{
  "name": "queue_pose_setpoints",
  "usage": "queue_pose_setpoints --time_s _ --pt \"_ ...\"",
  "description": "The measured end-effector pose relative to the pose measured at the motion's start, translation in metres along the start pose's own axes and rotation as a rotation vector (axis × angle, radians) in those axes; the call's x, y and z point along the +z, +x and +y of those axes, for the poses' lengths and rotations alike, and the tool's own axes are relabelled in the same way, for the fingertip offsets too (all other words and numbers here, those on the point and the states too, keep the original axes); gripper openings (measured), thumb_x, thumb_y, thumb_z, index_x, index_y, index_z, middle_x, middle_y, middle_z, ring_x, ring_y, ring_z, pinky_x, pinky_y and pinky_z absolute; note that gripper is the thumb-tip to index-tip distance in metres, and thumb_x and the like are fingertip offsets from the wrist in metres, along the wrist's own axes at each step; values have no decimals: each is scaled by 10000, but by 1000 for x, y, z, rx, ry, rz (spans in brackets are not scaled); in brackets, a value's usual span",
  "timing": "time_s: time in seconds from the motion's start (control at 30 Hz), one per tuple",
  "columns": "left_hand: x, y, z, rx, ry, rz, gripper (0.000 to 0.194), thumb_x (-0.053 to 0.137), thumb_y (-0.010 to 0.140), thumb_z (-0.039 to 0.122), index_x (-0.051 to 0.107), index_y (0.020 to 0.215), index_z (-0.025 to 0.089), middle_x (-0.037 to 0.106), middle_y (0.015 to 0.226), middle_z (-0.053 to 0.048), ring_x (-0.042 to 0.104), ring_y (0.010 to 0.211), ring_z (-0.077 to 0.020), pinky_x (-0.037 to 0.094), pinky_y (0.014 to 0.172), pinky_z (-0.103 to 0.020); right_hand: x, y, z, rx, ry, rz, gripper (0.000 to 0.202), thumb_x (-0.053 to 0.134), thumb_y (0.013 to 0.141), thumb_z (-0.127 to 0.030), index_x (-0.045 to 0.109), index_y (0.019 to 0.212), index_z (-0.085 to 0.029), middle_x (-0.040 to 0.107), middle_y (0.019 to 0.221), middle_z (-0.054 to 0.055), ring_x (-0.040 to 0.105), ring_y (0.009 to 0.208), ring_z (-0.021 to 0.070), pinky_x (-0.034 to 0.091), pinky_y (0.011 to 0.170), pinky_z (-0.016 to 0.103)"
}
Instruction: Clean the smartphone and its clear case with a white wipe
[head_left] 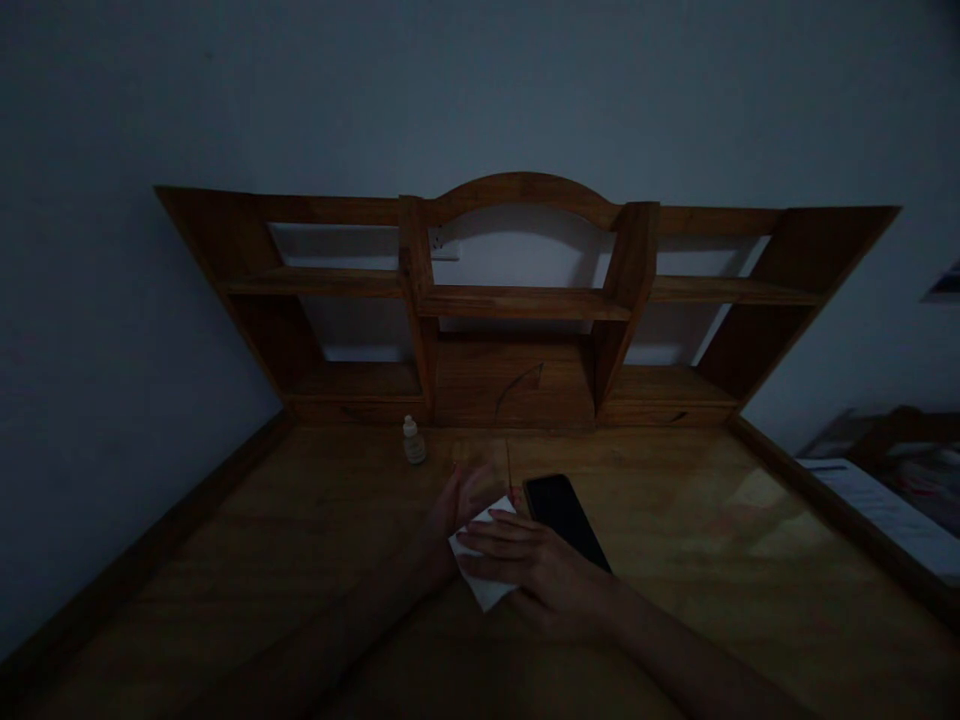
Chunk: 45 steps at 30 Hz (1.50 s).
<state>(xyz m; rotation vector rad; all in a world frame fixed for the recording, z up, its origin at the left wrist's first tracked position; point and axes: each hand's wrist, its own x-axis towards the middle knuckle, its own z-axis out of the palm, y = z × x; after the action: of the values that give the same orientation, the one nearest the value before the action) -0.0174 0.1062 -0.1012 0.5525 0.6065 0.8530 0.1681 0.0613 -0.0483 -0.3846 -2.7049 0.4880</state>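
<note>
A white square of tissue or paper (pixel 486 590) lies under the fingers of my right hand (pixel 544 570), which holds it near the middle of the desk. Those fingers are stretched side by side across its top, and the thumb is mostly hidden. Close against the tissue's left side is my left hand (pixel 450 510), its fingers apart and partly smeared by motion. A dark phone (pixel 568 515) lies flat just beyond my right hand. Between the phone and the tissue shows a small reddish thing (pixel 515 495), too dim to name.
A small dropper-type bottle (pixel 414 446) stands upright at the back left of the wooden desk (pixel 300 520). Behind it rises a wooden shelf unit (pixel 525 302) against the wall. Raised wooden edges border both sides. Papers (pixel 885 510) lie beyond the right edge. The room is dim.
</note>
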Motion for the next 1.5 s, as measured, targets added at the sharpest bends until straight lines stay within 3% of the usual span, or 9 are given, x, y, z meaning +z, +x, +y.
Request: queue_pose_setpoints --time_s 0.07,0.2,0.43,0.6,0.87,1.07,1.2,1.33,1.5 --pt "-6 0 1 25 11 -12 656 221 927 636 412 1395 218 649 1167 -67 622 1057 -203 495 888 -327 -2 -1 0 -11 14 8 587 470 833 -138 413 1411 -222 448 1461 51 320 1393 179 186 1171 440" --pt "-10 0 0 50 -16 106 667 285 920 630 482 1320 134 638 1177 -120 610 1082 -221 500 869 -307 -5 -1 -1 -22 48 37 533 501 819 -153 495 1348 -215 532 1392 49 394 1353 187 187 1168 441" --pt "-8 -1 -3 22 -57 139 604 446 877 613 532 1229 130 651 1103 -134 643 920 -228 514 647 -272 -9 -2 3 -52 96 100 411 502 778 -138 637 1157 -223 628 1281 39 502 1269 191 275 1132 423" --pt "-9 1 -2 -3 -88 181 553 417 888 608 549 1178 156 669 1016 -113 651 796 -207 489 577 -257 -3 -9 12 -78 138 204 347 468 762 -127 663 1041 -199 642 1259 66 530 1246 198 352 1095 420" --pt "-8 0 -1 -21 -79 252 548 416 879 625 615 1044 142 673 856 -95 629 659 -162 493 565 -246 -5 -13 18 -90 166 293 290 409 884 -198 609 1094 -182 584 1325 108 512 1264 217 408 1067 435" --pt "1 -7 -1 -74 39 343 592 446 836 673 668 904 129 685 905 -95 631 822 -182 499 736 -247 -10 -18 22 30 83 335 318 395 894 -124 562 1162 -159 477 1431 114 392 1358 229 365 1103 458" --pt "6 -10 3 -93 90 297 654 422 815 713 675 842 111 680 911 -102 613 844 -186 474 681 -231 -5 -19 24 71 15 343 330 395 894 -111 536 1187 -165 434 1465 102 353 1380 229 355 1114 450" --pt "13 -15 7 -130 143 297 608 432 837 673 651 722 117 651 749 -64 585 687 -149 429 569 -213 -1 -21 30 89 -56 412 360 396 894 -127 505 1233 -174 426 1470 101 333 1391 240 353 1111 470" --pt "16 -19 5 -167 245 224 667 400 830 706 659 683 109 676 760 -109 630 709 -186 468 597 -250 -1 -28 41 154 -114 538 374 400 898 -129 512 1248 -197 445 1458 93 351 1382 251 363 1099 490"
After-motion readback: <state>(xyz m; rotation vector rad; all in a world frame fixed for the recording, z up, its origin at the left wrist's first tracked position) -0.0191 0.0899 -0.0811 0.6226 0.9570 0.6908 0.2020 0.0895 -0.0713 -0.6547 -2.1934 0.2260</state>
